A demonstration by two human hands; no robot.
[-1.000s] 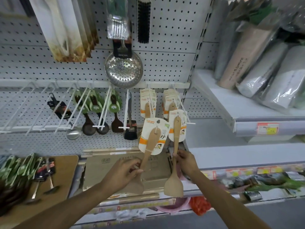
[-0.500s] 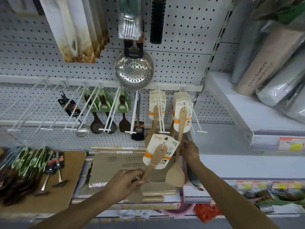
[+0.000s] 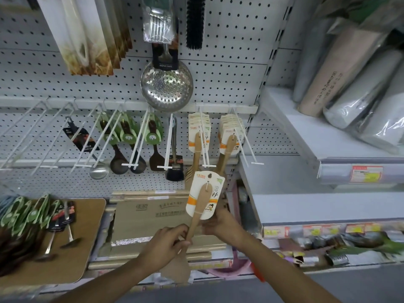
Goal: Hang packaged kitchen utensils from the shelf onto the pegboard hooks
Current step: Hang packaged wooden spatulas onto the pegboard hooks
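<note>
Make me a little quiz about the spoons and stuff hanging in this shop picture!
1. True or false: the left hand holds a wooden spatula by its handle.
2. What hangs highest: A) round metal strainer, B) black spatula, C) green-carded spoons?
3. What colour is the stripe on the held spatula's card?

Key: 1 true. 2 A. 3 orange.

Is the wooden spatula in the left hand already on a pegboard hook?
No: the left hand holds the carded wooden spatula below the hook tips.
</note>
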